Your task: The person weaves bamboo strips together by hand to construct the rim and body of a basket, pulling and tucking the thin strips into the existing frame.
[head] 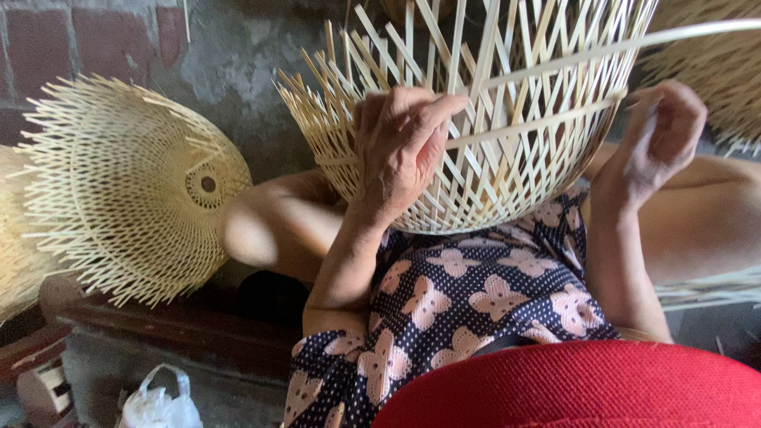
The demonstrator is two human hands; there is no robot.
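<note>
A half-woven bamboo basket (pixel 507 158) of pale open lattice rests on my lap, with loose strip ends sticking out along its upper left. My left hand (pixel 404 143) presses on its outer wall, fingers curled over the strips. My right hand (pixel 662 131) is at the basket's right side, pinching a long thin bamboo strip (pixel 634 43) that arcs across the weave to the upper right. Below the basket lie my dark flower-patterned shorts (pixel 460 301) and my red shirt (pixel 587 388).
A finished round woven bamboo piece (pixel 127 190) with spiky strip ends leans at the left against a brick wall (pixel 87 40). More bamboo work (pixel 713 71) shows at the upper right. A white plastic bag (pixel 158 404) lies on the floor, lower left, by a dark wooden board (pixel 182 325).
</note>
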